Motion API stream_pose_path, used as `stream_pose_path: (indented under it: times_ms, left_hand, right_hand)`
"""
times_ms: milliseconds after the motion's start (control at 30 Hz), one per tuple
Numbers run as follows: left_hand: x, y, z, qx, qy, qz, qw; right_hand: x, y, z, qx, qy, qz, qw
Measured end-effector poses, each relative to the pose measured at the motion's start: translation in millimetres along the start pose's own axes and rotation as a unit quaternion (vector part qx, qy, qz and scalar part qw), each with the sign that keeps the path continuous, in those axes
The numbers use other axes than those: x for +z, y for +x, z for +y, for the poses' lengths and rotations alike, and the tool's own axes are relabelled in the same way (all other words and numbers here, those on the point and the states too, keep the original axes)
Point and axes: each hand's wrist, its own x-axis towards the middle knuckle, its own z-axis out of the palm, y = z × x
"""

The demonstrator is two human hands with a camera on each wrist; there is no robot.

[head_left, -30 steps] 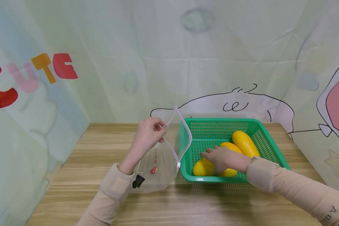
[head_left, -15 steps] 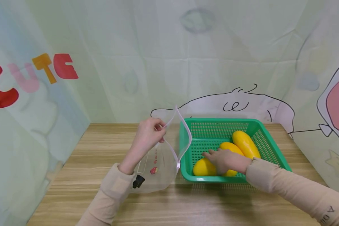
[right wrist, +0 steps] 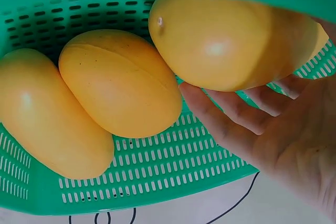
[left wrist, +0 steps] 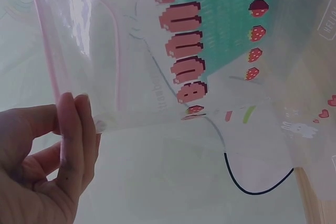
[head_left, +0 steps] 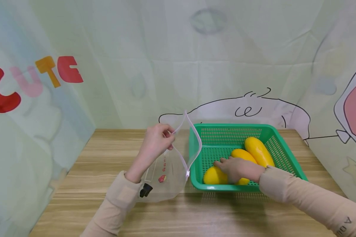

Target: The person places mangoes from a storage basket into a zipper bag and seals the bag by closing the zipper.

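My left hand [head_left: 158,140] pinches the edge of a clear zip bag [head_left: 173,171] and its mouth stands open. In the left wrist view, thumb and fingers [left wrist: 71,135] hold the bag's pink zip edge [left wrist: 44,40]. Inside the green basket, my right hand [head_left: 235,168] lies over the nearest yellow mango [head_left: 214,176]. The right wrist view shows its fingers [right wrist: 220,111] along one side of that mango [right wrist: 220,40], with part of the thumb at the frame's edge. Two more mangoes, a middle one [right wrist: 121,82] and an outer one [right wrist: 52,114], lie beside it.
The green basket [head_left: 225,188] with slotted walls stands on the right of a wooden table [head_left: 112,144]. A white slider [head_left: 188,173] sits on the bag's zip, close to the basket's left wall. A printed cloth [head_left: 172,65] hangs behind the table.
The right hand has settled slightly to the right over the nearest mango, its fingers shifting a little. The left hand and the bag stay practically still.
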Motion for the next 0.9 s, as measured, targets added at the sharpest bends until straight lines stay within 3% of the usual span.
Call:
stream_pose_path:
  times_ms: [233,633,900]
  left_hand:
    - [0.6,0.3,-0.3,0.002,-0.002,-0.001,1.0000]
    - [1.6,0.4,-1.4,0.006,-0.005,0.001,1.0000]
    - [0.3,0.3,-0.8,0.004,-0.004,-0.002,1.0000]
  right_hand:
    - [1.0,-1.4,1.9,-0.001,0.006,0.002,1.0000]
    - [1.3,-6.4,5.4,-0.019,-0.004,0.042,0.9989]
    - [-4.5,-10.0,9.2,-0.019,0.019,0.067,0.9974]
